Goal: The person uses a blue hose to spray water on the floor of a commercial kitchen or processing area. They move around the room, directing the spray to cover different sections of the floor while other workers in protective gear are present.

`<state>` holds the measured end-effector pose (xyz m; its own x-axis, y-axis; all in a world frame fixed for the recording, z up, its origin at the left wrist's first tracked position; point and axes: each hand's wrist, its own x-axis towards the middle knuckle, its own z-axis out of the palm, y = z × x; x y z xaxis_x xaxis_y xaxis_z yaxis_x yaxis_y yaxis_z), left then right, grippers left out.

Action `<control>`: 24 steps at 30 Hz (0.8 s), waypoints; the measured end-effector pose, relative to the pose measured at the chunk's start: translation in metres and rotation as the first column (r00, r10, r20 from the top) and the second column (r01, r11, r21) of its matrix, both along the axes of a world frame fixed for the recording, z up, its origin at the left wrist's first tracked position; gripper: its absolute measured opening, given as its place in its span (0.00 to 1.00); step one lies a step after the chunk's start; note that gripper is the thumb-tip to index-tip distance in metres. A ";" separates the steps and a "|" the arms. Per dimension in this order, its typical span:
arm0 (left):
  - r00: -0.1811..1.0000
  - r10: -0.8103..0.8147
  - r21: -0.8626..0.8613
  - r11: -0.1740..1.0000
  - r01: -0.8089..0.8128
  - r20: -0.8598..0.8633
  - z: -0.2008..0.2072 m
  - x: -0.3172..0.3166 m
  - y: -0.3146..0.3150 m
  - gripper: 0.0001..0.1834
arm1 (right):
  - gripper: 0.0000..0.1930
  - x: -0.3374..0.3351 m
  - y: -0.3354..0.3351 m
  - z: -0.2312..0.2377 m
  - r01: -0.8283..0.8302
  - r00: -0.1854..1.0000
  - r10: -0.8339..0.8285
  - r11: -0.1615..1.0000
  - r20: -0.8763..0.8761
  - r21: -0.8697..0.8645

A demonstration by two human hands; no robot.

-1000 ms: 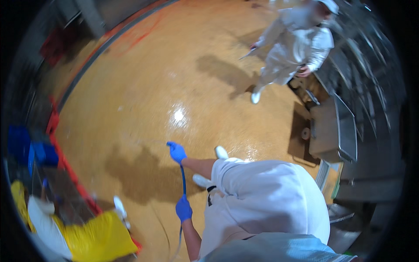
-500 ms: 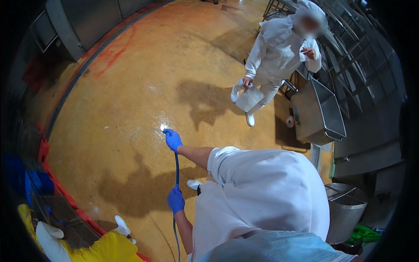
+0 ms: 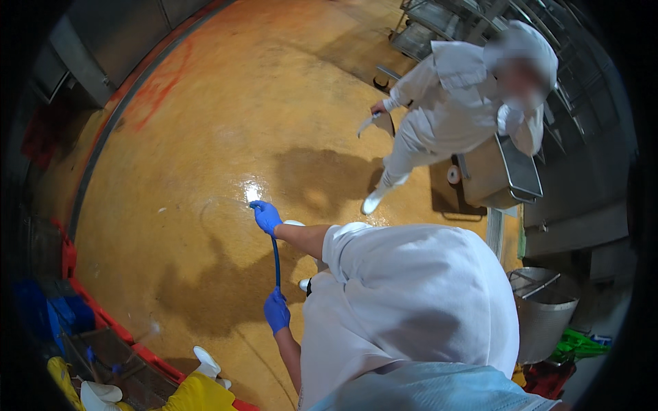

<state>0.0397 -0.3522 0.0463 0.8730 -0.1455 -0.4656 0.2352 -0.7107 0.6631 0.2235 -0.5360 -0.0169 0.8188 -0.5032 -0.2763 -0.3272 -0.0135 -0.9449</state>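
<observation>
My right hand (image 3: 267, 217), in a blue glove, is stretched out over the floor and closed around the end of a blue hose (image 3: 277, 264). A small blue-green tip (image 3: 255, 204) sticks out past its fingers. Closer to my body, my left hand (image 3: 277, 312), gloved in the same blue, is wrapped round the hose further back. Between the two hands the hose runs nearly straight. A faint streak, which looks like water, leaves the tip toward the left. Below the left hand my forearm hides most of the hose.
A co-worker in white (image 3: 452, 103) stands at upper right, a flat pale thing in one hand. Behind are a steel tub cart (image 3: 497, 175) and racks. A perforated metal basket (image 3: 545, 312) stands at right. Red edging (image 3: 103, 312) and a person in yellow (image 3: 199, 394) are lower left.
The co-worker has stepped closer, and the flat thing in their hand is now turned edge-on. My right hand has shifted slightly left; both hands keep hold of the hose.
</observation>
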 end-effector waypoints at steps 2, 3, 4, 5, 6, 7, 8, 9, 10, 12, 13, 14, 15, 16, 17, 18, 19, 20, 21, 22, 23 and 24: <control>1.000 0.015 -0.010 1.000 -0.015 0.001 -0.003 0.016 -0.003 0.28 | 0.15 0.020 -0.004 0.002 -0.043 0.999 0.042 0.999 -0.030 -0.008; 0.999 0.033 -0.024 0.999 -0.033 0.010 -0.006 0.027 -0.006 0.28 | 0.16 0.028 -0.008 -0.001 -0.064 0.997 0.063 0.998 -0.035 -0.023; 0.999 0.026 0.000 1.000 -0.026 0.033 -0.008 0.037 -0.011 0.28 | 0.16 0.039 -0.014 0.001 -0.075 0.996 0.075 0.997 -0.038 0.000; 0.998 0.020 0.025 0.999 -0.021 0.055 -0.010 0.046 -0.016 0.28 | 0.16 0.052 -0.020 0.002 -0.087 0.995 0.087 0.996 -0.041 0.023; 0.998 0.006 0.057 0.998 -0.010 0.068 -0.007 0.056 -0.023 0.28 | 0.16 0.059 -0.023 0.005 -0.082 0.995 0.087 0.992 -0.053 0.093; 0.997 0.027 0.051 0.998 -0.031 0.073 -0.005 0.069 -0.031 0.28 | 0.16 0.073 -0.028 0.008 -0.075 0.994 0.087 0.984 -0.068 0.163; 0.996 0.046 0.045 0.998 -0.050 0.078 -0.003 0.082 -0.040 0.28 | 0.16 0.093 -0.033 0.012 -0.104 0.991 0.116 0.980 -0.059 0.169; 0.996 0.058 0.039 0.997 -0.060 0.071 0.002 0.089 -0.047 0.28 | 0.16 0.103 -0.036 0.015 -0.124 0.988 0.137 0.976 -0.063 0.177; 0.996 0.072 0.045 0.996 -0.074 0.055 0.006 0.098 -0.054 0.28 | 0.16 0.114 -0.039 0.017 -0.143 0.985 0.158 0.972 -0.068 0.185; 0.995 0.100 0.061 0.993 -0.101 0.021 0.013 0.120 -0.070 0.28 | 0.15 0.144 -0.045 0.016 -0.173 0.983 0.179 0.977 -0.040 0.125; 0.993 0.112 0.057 0.992 -0.113 0.022 0.016 0.131 -0.079 0.28 | 0.15 0.158 -0.050 0.012 -0.188 0.981 0.191 0.977 -0.027 0.097; 0.992 0.124 0.053 0.991 -0.125 0.023 0.019 0.145 -0.089 0.28 | 0.15 0.172 -0.058 0.008 -0.175 0.983 0.180 0.976 -0.029 0.133; 0.988 0.156 0.057 0.986 -0.157 0.018 0.021 0.151 -0.094 0.28 | 0.15 0.184 -0.060 0.005 -0.180 0.981 0.190 0.968 -0.039 0.176; 0.979 0.204 0.045 0.978 -0.205 0.018 0.023 0.158 -0.100 0.27 | 0.14 0.195 -0.063 0.007 -0.179 0.980 0.193 0.959 -0.045 0.218; 0.968 0.249 0.033 0.968 -0.249 0.018 0.025 0.164 -0.106 0.27 | 0.13 0.202 -0.065 0.009 -0.182 0.978 0.202 0.954 -0.061 0.240; 0.964 0.266 0.012 0.964 -0.266 0.025 0.024 0.176 -0.113 0.26 | 0.13 0.209 -0.067 0.012 -0.189 0.974 0.214 0.946 -0.071 0.262; 0.958 0.287 0.002 0.958 -0.287 0.024 0.022 0.181 -0.114 0.26 | 0.13 0.214 -0.068 0.015 -0.193 0.972 0.223 0.940 -0.079 0.283; 0.952 0.304 -0.007 0.953 -0.304 0.024 0.019 0.183 -0.112 0.25 | 0.13 0.218 -0.069 0.018 -0.192 0.970 0.228 0.933 -0.087 0.304; 0.948 0.317 -0.016 0.949 -0.316 0.021 0.020 0.186 -0.114 0.25 | 0.13 0.221 -0.064 0.019 -0.215 0.969 0.235 0.954 -0.077 0.209; 0.949 0.315 0.003 0.949 -0.315 0.003 0.019 0.191 -0.116 0.25 | 0.13 0.226 -0.067 0.019 -0.228 0.963 0.254 0.948 -0.093 0.223; 0.949 0.314 0.023 0.949 -0.314 -0.015 0.019 0.195 -0.118 0.25 | 0.12 0.230 -0.069 0.019 -0.241 0.956 0.272 0.941 -0.110 0.238; 0.944 0.329 0.051 0.944 -0.327 -0.036 0.023 0.194 -0.120 0.25 | 0.12 0.229 -0.068 0.021 -0.266 0.943 0.307 0.928 -0.130 0.259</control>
